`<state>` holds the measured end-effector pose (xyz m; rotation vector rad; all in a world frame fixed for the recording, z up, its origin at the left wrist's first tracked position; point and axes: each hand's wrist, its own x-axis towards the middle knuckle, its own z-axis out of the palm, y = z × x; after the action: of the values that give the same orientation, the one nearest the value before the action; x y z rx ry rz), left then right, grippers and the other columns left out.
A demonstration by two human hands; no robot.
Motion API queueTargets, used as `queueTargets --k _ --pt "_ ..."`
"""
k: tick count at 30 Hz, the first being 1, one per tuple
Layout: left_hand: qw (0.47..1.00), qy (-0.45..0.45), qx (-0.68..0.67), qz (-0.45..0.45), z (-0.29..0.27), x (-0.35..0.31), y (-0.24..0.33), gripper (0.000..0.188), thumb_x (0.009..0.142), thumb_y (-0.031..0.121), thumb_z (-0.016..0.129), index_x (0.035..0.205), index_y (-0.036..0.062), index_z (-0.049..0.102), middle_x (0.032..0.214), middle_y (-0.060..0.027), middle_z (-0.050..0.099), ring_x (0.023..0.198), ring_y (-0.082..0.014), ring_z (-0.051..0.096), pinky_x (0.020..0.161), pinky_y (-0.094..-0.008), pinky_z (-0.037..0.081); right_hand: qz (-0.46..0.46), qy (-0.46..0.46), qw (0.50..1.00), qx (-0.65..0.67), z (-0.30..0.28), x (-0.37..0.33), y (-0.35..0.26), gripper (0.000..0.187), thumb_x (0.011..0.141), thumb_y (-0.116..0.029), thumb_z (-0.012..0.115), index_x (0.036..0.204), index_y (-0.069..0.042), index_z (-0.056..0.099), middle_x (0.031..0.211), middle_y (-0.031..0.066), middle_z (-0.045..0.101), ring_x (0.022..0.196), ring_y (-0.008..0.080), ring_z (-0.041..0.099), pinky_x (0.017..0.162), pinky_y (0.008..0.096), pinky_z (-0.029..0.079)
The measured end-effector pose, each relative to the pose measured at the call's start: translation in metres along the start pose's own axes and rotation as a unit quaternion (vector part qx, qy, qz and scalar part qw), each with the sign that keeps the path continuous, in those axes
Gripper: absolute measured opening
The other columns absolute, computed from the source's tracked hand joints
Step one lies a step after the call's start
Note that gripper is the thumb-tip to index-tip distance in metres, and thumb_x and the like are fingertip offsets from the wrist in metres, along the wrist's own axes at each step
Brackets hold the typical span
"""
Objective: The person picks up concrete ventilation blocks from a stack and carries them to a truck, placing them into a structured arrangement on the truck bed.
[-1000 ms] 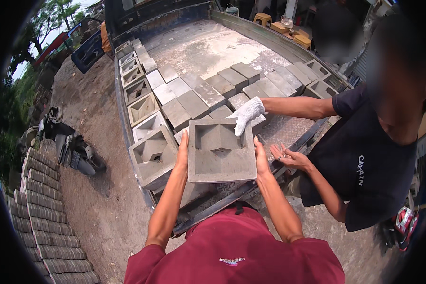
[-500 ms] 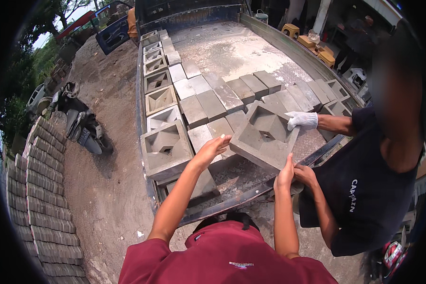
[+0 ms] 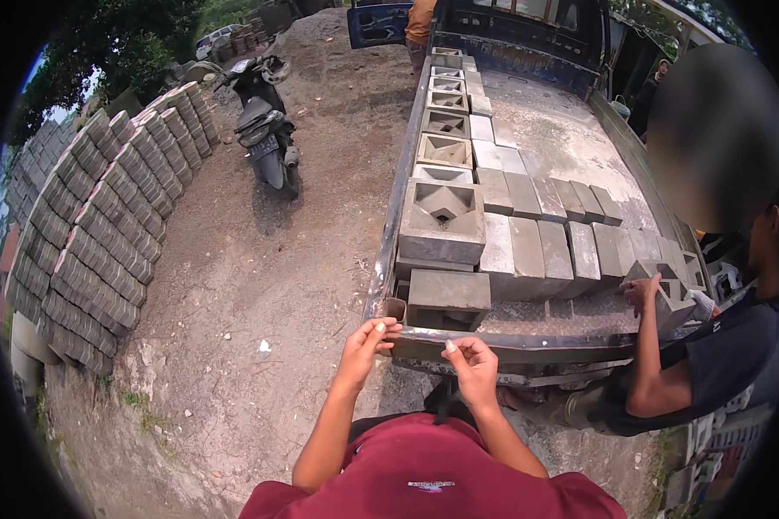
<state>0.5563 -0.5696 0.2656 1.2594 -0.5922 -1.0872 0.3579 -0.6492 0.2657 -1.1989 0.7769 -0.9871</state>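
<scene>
Nearer you than the truck bed [image 3: 550,121], your dark red shirt [image 3: 363,484] bears a small pale print [image 3: 430,487], and left of that bed a motorcycle [image 3: 255,112] carries a rear plate [image 3: 264,147], both too small to read.

Free space: ground [image 3: 221,294] left of truck; bed strip [image 3: 541,315] between tailgate [image 3: 567,350] and block row [image 3: 524,246]. Obstructions: tailgate ahead of right hand [image 3: 476,368], lone block [image 3: 449,292] at left, co-worker [image 3: 697,376] at right.

Ground [image 3: 234,268]: bright daylight
Motorbike [image 3: 264,130]: soft shadow beneath
Truck bed [image 3: 563,121]: pale glare
Blocks [image 3: 450,287]: bright tops, darker fronts
Trees [image 3: 112,52]: deep shade
Co-worker's head [image 3: 718,138]: heavily blurred
Grey stacks [image 3: 104,229]: fisheye-curved near black rim
</scene>
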Motion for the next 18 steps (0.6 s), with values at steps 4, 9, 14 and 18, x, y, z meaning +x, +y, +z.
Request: queueTargets --k 4,9,14,18 --pt "0.985 0.168 0.039 0.013 -0.103 -0.112 -0.022 0.032 0.1 0.025 0.049 0.117 0.0014 0.059 0.11 -0.0102 0.067 0.102 -0.016 0.062 0.087 -0.0295 0.047 -0.007 -0.151 0.977 -0.149 0.101 -0.05 0.068 0.022 0.09 -0.02 0.068 0.081 0.0 0.064 0.067 0.0017 0.062 0.061 0.006 0.055 0.058 0.0242 0.045" --pt "0.911 0.403 0.076 0.038 -0.227 -0.272 -0.077 0.026 0.097 0.019 0.057 0.113 -0.0007 0.061 0.103 -0.0087 0.069 0.095 -0.0139 0.063 0.084 -0.0279 0.048 -0.017 -0.323 0.906 -0.272 0.218 -0.119 0.132 0.025 0.088 -0.022 0.068 0.079 0.001 0.066 0.064 0.0071 0.064 0.06 0.0115 0.06 0.058 0.0274 0.047" --pt "0.798 0.601 0.002 0.036 -0.283 -0.422 -0.097 0.027 0.097 0.021 0.057 0.112 -0.0008 0.061 0.1 -0.0073 0.069 0.093 -0.0131 0.063 0.083 -0.0274 0.048 -0.003 -0.516 0.808 -0.284 0.344 -0.203 0.162 0.019 0.087 -0.019 0.069 0.082 -0.001 0.067 0.066 0.0076 0.065 0.062 0.0121 0.06 0.061 0.0276 0.047" --pt "0.691 0.711 -0.124 0.044 -0.312 -0.493 -0.114 0.028 0.097 0.024 0.056 0.112 0.0014 0.062 0.101 -0.0058 0.069 0.091 -0.0119 0.062 0.079 -0.0259 0.047 -0.016 -0.654 0.706 -0.27 0.438 -0.272 0.199 0.017 0.087 -0.018 0.068 0.082 -0.001 0.066 0.067 0.0071 0.065 0.062 0.012 0.06 0.061 0.0287 0.048"
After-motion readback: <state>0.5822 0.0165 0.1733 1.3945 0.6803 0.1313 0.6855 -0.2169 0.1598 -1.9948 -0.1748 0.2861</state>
